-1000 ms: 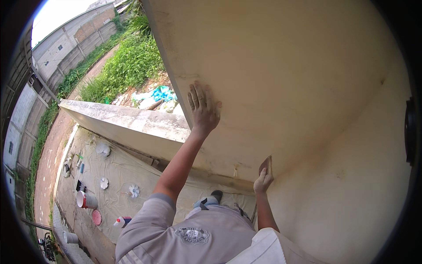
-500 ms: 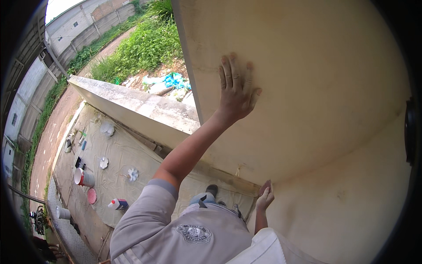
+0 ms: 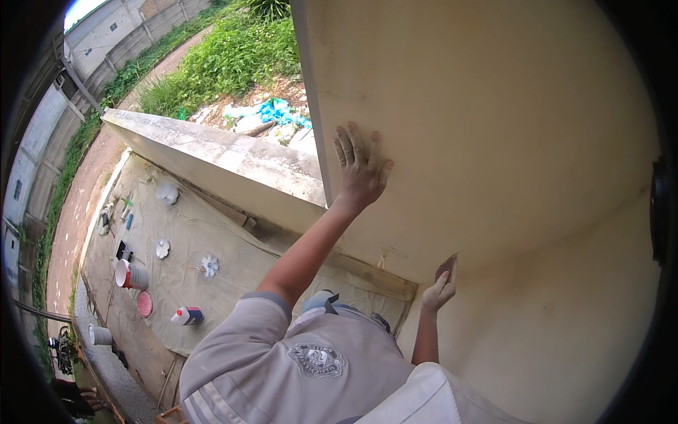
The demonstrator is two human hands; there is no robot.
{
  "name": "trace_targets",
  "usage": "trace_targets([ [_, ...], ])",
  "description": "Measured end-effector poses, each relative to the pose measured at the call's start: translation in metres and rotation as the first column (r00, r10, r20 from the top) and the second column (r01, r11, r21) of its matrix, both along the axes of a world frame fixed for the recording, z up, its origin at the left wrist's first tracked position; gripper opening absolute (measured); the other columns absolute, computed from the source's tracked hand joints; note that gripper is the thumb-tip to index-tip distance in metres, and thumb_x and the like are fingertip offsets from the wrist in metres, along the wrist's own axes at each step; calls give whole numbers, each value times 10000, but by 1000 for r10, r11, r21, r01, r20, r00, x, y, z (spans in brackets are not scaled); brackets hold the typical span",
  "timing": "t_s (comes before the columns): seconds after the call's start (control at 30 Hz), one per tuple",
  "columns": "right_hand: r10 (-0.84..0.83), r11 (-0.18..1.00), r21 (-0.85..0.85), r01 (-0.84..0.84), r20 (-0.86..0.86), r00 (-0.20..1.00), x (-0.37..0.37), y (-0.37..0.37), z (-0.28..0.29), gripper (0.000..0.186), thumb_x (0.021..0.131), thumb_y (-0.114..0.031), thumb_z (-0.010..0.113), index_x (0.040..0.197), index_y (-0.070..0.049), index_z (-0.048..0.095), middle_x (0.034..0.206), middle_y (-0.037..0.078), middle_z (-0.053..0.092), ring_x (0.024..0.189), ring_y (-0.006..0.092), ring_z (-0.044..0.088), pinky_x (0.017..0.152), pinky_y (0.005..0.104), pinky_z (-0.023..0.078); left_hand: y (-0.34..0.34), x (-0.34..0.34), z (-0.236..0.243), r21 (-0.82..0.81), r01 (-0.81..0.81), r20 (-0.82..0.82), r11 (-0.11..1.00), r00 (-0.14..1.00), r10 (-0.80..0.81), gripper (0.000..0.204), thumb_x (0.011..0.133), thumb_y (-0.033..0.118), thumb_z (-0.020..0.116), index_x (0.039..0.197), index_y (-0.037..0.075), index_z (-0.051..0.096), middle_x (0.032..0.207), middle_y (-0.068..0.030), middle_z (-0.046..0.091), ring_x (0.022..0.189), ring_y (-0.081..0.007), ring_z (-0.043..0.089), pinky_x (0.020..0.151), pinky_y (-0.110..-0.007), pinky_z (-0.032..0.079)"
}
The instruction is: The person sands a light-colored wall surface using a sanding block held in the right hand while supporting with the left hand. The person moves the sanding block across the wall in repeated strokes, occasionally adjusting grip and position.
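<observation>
With the left hand point(image 3: 362, 174) spread on the flat cream wall point(image 3: 494, 141), upper right, the thin reddish-brown sheet point(image 3: 445, 266) pinched in the right hand point(image 3: 438, 292) could scratch it if tilted.

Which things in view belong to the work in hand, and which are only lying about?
In use:
left hand, spread against the wall
right hand, holding a reddish-brown pad

Seemingly just lying about:
bucket
pink disc
red-capped bottle
blue sheeting
</observation>
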State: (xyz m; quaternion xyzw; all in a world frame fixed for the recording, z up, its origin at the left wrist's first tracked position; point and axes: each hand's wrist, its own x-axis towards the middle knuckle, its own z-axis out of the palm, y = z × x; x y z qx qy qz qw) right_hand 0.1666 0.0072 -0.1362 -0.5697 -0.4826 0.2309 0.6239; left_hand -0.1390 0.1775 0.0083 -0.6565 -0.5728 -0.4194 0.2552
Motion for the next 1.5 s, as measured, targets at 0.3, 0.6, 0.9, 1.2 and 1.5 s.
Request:
trace_targets([
  [0.3, 278, 955, 117, -272, -31, 960, -80, 30, 60, 495, 1160, -114, 480, 1570, 157, 534, 1590, 267, 621, 1506, 330, 578, 1286, 416, 406, 28, -12, 114, 75, 275, -322, 958, 917, -238, 640, 1089, 529, 646, 1701, 454, 472, 1882, -86, 194, 1726, -466, 87, 1323, -766, 86],
  [0.6, 4, 999, 38, -4, -16, 1000, -109, -6, 4, 474, 1164, -133, 500, 1545, 139, 572, 1525, 231, 678, 1441, 292, 620, 1248, 391, 433, 30, 45, 127, 132, 415, -484, 900, 819, -307, 671, 1038, 399, 715, 1675, 276, 543, 1848, 33, 316, 1710, -278, 247, 1375, -617, 165],
  [0.9, -53, 998, 37, 55, -60, 997, -116, -19, 17, 467, 1134, -110, 494, 1523, 122, 609, 1571, 252, 648, 1513, 335, 575, 1303, 426, 376, 53, 195, 166, 123, 673, -728, 730, 560, -394, 526, 1064, 264, 655, 1589, 290, 646, 1832, 41, 351, 1700, -251, 258, 1394, -558, 206],
  [1.2, -196, 981, -16, 196, -98, 976, -76, -37, -6, 433, 1133, -128, 516, 1466, 106, 665, 1418, 251, 748, 1363, 310, 696, 1202, 403, 481, 61, 250, 157, 129, 652, -817, 747, 497, -292, 587, 1090, 386, 622, 1662, 271, 561, 1861, 14, 286, 1717, -224, 214, 1403, -504, 192],
  [1.5, -384, 908, 233, 347, 136, 913, 3, 0, 92, 520, 1174, -113, 445, 1617, 158, 468, 1669, 310, 531, 1566, 366, 525, 1275, 425, 433, 53, 163, 203, 113, 625, -727, 773, 582, -365, 750, 1040, 483, 699, 1730, 339, 443, 1859, 36, 298, 1688, -200, 291, 1366, -526, 230],
])
